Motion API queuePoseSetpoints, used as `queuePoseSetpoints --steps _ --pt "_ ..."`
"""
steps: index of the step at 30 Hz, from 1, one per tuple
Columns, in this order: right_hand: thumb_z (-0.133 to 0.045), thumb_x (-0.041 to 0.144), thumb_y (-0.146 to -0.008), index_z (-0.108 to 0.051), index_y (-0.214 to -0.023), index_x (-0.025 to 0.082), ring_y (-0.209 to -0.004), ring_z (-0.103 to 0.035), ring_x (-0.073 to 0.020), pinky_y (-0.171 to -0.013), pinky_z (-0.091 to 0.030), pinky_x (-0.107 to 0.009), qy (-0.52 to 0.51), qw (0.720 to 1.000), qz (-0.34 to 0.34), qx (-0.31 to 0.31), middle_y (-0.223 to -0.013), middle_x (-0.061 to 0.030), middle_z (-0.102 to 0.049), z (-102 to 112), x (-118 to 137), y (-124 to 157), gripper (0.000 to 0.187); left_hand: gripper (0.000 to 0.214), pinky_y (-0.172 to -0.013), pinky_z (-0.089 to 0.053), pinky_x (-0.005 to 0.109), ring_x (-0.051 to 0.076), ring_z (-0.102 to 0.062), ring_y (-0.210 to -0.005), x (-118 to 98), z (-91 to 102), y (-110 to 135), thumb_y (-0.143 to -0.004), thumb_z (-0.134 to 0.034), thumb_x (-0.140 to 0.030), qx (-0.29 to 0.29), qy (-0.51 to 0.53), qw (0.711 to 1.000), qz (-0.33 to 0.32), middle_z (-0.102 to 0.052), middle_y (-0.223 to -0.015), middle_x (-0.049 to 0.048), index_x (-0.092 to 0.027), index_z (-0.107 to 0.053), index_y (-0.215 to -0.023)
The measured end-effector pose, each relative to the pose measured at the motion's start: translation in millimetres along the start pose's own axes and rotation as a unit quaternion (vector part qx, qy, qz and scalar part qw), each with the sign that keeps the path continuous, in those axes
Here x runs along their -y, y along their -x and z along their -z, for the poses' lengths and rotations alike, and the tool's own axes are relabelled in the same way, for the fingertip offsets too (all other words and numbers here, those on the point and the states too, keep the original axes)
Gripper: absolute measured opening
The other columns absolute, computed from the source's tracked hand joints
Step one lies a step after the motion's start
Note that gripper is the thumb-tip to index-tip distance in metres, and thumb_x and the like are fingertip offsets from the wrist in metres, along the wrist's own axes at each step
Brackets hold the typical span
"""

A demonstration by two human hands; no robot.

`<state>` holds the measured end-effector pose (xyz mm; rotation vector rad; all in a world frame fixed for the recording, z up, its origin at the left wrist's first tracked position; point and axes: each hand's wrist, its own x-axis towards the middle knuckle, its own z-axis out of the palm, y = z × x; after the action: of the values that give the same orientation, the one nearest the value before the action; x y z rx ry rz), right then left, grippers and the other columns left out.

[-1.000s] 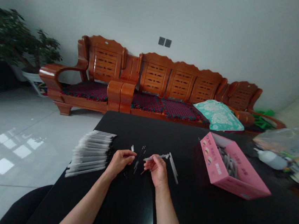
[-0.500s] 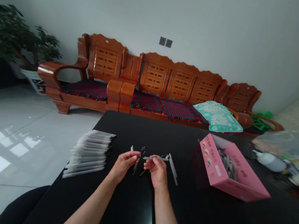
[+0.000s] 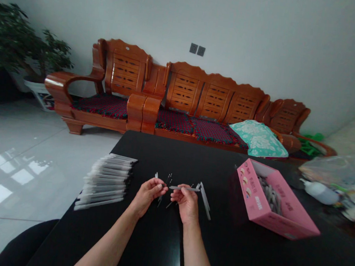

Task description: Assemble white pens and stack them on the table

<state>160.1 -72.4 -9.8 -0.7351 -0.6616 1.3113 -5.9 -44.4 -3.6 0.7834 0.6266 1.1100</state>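
Note:
My right hand (image 3: 186, 203) pinches a thin pale pen tube (image 3: 187, 188), held level with its left end pointing at my left hand (image 3: 147, 193). The left hand's fingers are pinched on a small dark part that I cannot make out, right at the tube's end. Both hands hover over the black table (image 3: 161, 240). Several loose pen parts (image 3: 165, 182) and a couple of pale tubes (image 3: 205, 199) lie on the table just beyond the hands.
A row of several finished pens (image 3: 106, 180) lies at the table's left edge. An open pink box (image 3: 271, 200) with grey parts stands to the right, a white bottle (image 3: 319, 190) and plastic bags beyond it. A wooden sofa (image 3: 180, 100) stands behind.
My right hand has turned the tube level and my left hand has come up to its left end. The view has shifted slightly.

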Motion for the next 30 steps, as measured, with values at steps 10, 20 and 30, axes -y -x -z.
queuePoseSetpoints --steps 10,20,30 --pt "-0.071 0.026 -0.076 -0.069 -0.089 0.012 -0.059 -0.071 -0.0200 -0.050 -0.059 -0.027 0.021 1.000 -0.006 0.002 -0.071 -0.0079 -0.074 -1.5 -1.6 -0.4 0.019 0.023 -0.059 -0.047 0.018 0.009 -0.060 -0.061 2.8 -2.7 0.8 -0.072 -0.076 -0.028 -0.005 -0.020 1.000 0.004 -0.065 -0.074 0.0025 -0.013 -0.066 -0.086" --pt "-0.073 0.027 -0.074 -0.069 -0.087 0.012 -0.057 -0.071 -0.0200 -0.048 -0.058 -0.026 0.030 1.000 -0.007 -0.004 -0.070 -0.0077 -0.074 -3.4 -0.4 0.9 0.020 0.023 -0.058 -0.047 0.019 0.010 -0.060 -0.062 1.1 -5.4 3.1 -0.071 -0.076 -0.028 0.000 -0.039 0.999 0.008 -0.066 -0.073 0.0029 -0.013 -0.066 -0.086" --pt "-0.072 0.027 -0.075 -0.069 -0.086 0.012 -0.056 -0.071 -0.0199 -0.047 -0.058 -0.025 0.041 0.999 -0.004 0.002 -0.069 -0.0079 -0.074 -6.3 0.6 1.5 0.019 0.025 -0.057 -0.047 0.020 0.010 -0.060 -0.059 1.5 -6.2 2.3 -0.070 -0.077 -0.031 -0.007 -0.072 0.997 -0.010 -0.065 -0.068 0.0024 -0.012 -0.066 -0.084"
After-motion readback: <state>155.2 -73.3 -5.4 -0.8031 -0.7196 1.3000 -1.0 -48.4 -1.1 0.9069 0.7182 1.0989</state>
